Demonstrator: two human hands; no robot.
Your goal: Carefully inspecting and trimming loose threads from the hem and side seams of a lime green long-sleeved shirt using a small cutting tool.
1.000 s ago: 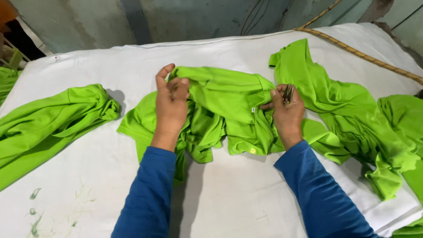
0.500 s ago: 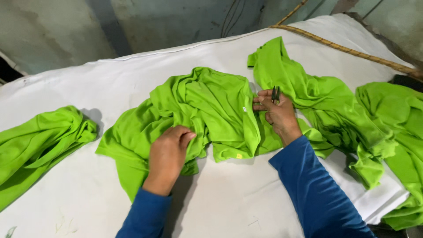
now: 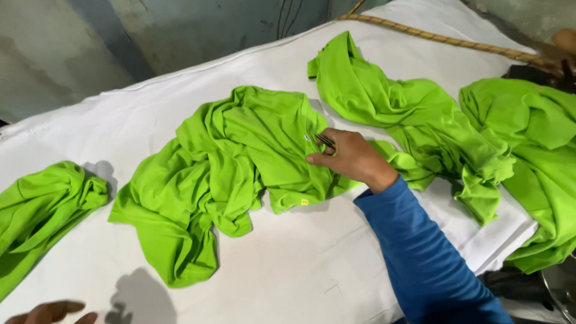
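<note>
A wide bench covered in white cloth (image 3: 300, 264) fills the view, with a braided tan rope (image 3: 444, 41) crossing its far right corner. Four crumpled bright green knit garments lie on it: one at the right edge (image 3: 534, 150), one at far centre-right (image 3: 384, 102), one at the left edge (image 3: 42, 210), and the middle green garment (image 3: 228, 162), which sprawls from lower left to upper right. The right hand (image 3: 354, 159), in a blue sleeve, rests on that garment's right end, its grip closed around small metal snips (image 3: 324, 141) whose tips point up-left at a small white label (image 3: 307, 137) just beyond them. A tiny yellow tag (image 3: 304, 202) sits on the fold below. The left hand (image 3: 51, 312) shows only fingertips at the bottom left, well apart and holding nothing that can be seen
</note>
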